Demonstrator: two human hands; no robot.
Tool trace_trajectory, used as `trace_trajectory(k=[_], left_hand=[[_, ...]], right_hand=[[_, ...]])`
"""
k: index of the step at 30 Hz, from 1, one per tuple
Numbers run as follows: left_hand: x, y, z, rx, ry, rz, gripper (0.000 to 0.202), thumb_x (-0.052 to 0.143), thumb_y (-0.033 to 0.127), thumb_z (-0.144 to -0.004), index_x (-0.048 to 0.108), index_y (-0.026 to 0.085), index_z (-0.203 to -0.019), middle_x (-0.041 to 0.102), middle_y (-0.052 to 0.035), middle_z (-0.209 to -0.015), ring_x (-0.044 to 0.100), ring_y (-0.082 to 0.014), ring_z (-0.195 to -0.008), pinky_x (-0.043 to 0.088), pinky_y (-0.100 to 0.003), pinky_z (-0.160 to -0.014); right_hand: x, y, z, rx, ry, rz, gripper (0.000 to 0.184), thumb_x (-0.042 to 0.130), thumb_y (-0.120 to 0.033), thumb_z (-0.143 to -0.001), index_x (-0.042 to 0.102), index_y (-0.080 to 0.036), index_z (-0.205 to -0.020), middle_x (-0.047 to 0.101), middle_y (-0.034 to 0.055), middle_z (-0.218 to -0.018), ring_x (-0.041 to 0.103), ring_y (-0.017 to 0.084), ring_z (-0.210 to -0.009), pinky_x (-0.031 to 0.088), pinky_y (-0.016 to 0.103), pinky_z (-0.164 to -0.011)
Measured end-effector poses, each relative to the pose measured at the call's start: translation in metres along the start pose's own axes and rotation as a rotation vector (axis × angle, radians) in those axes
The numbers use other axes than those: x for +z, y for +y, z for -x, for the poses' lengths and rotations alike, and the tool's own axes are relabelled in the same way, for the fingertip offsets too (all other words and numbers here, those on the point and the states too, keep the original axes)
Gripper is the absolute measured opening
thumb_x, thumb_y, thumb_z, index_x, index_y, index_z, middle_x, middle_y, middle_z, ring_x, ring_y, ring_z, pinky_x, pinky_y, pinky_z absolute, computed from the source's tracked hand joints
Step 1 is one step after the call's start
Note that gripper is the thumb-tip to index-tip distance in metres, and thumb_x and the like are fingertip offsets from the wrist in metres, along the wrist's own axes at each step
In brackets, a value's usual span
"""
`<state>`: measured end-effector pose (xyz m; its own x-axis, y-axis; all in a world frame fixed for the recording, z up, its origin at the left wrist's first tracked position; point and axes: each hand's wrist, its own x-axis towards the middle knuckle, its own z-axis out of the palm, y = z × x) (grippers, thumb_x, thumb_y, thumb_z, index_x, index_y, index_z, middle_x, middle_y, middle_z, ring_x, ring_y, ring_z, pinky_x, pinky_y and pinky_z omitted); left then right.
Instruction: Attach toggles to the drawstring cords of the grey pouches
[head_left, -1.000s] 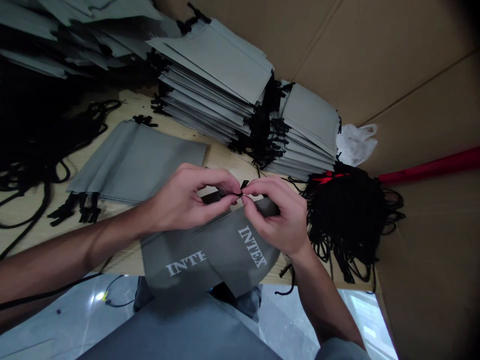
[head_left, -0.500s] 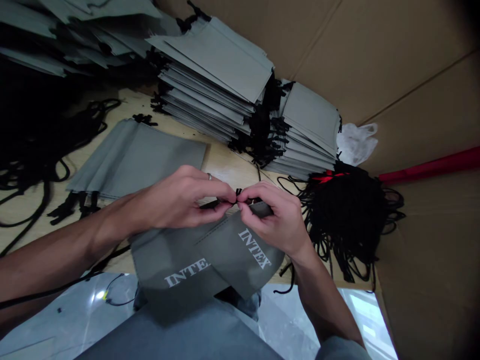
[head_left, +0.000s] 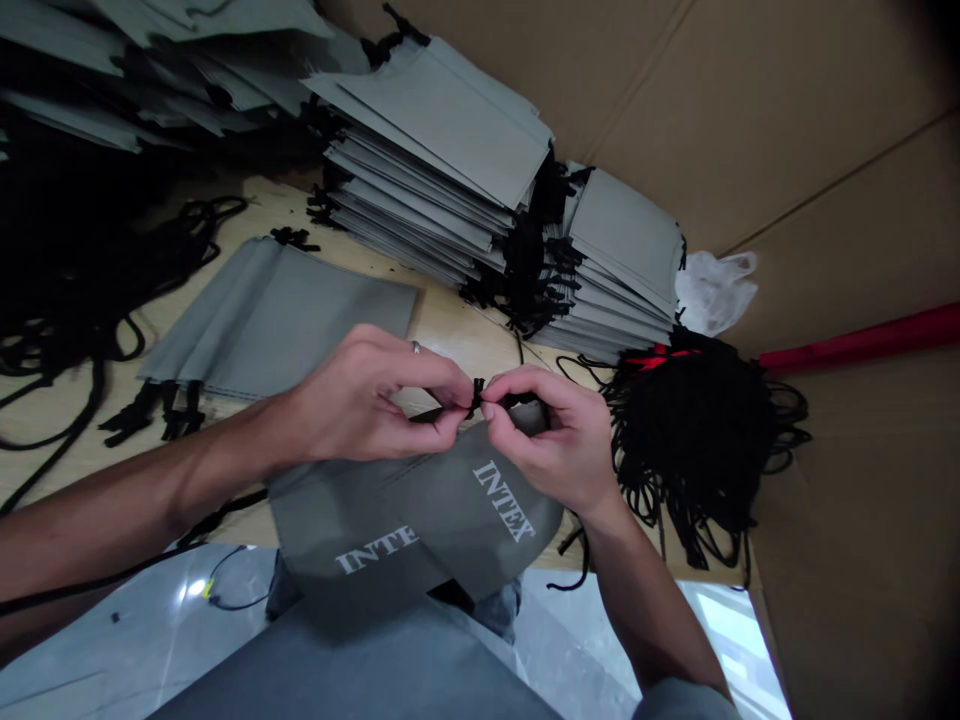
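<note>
Stacked grey drawstring bags [head_left: 424, 165] sit on a wooden table [head_left: 450, 340], and a grey INTEX bag [head_left: 420, 525] hangs over its edge. The left hand [head_left: 360, 390] and right hand [head_left: 547, 440] are both closed, their fingertips [head_left: 487, 410] pinching the bag's black cord [head_left: 477, 396].

Left hand [head_left: 352, 395] and right hand [head_left: 551, 440] moving closer on the black cord [head_left: 477, 397], gray bag [head_left: 442, 505] sliding a bit lower

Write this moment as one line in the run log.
left hand: pinches black drawstring | right hand: pinches it too | below hands: gray INTEX bag | rest: stacked gray bags, black cord heap
</note>
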<state>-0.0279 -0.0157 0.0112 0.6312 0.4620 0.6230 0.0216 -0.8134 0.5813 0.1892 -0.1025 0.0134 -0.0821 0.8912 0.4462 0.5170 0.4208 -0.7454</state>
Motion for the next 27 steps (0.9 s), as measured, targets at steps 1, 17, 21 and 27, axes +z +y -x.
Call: trace_trajectory(k=[1, 17, 21, 27], left_hand=[[-0.001, 0.001, -0.001, -0.007, 0.008, 0.018, 0.016, 0.077, 0.012, -0.082, 0.076, 0.025, -0.09, 0.081, 0.0055, -0.075, 0.068, -0.008, -0.055, 0.052, -0.017, -0.06], [-0.005, -0.005, -0.007, -0.539, -0.464, 0.493, 0.027, 0.063, 0.039, -0.104, 0.079, 0.017, -0.1, 0.077, -0.0022, -0.085, 0.07, -0.014, -0.075, 0.052, -0.019, -0.06], [-0.008, -0.004, -0.006, -0.505, -0.465, 0.4, 0.026, 0.061, 0.036, -0.105, 0.081, 0.02, -0.101, 0.076, -0.0007, -0.084, 0.066, -0.0135, -0.074, 0.043, -0.019, -0.055], [-0.009, 0.0, -0.006, -0.385, -0.49, 0.303, 0.02, 0.061, 0.03, -0.105, 0.079, 0.022, -0.102, 0.074, 0.0026, -0.079, 0.062, -0.0099, -0.067, 0.043, -0.018, -0.056]], right_hand=[[0.0, -0.001, 0.0, 0.021, 0.012, -0.014, 0.015, 0.076, -0.012, -0.089, 0.078, -0.023, -0.099, 0.081, -0.0016, -0.094, 0.075, 0.014, -0.085, 0.061, 0.029, -0.081], [-0.008, -0.002, -0.003, 0.005, 0.114, 0.011, 0.019, 0.077, -0.013, -0.089, 0.078, -0.024, -0.104, 0.077, 0.002, -0.099, 0.072, 0.02, -0.09, 0.058, 0.037, -0.083], [-0.023, 0.002, -0.009, -0.053, -0.097, -0.036, 0.044, 0.087, -0.02, -0.082, 0.076, -0.024, -0.125, 0.076, 0.0071, -0.118, 0.07, 0.023, -0.097, 0.059, 0.039, -0.083], [-0.021, 0.005, -0.009, -0.067, -0.235, -0.156, 0.025, 0.086, -0.013, -0.087, 0.08, -0.024, -0.108, 0.083, 0.0014, -0.101, 0.075, 0.018, -0.092, 0.06, 0.034, -0.087]])
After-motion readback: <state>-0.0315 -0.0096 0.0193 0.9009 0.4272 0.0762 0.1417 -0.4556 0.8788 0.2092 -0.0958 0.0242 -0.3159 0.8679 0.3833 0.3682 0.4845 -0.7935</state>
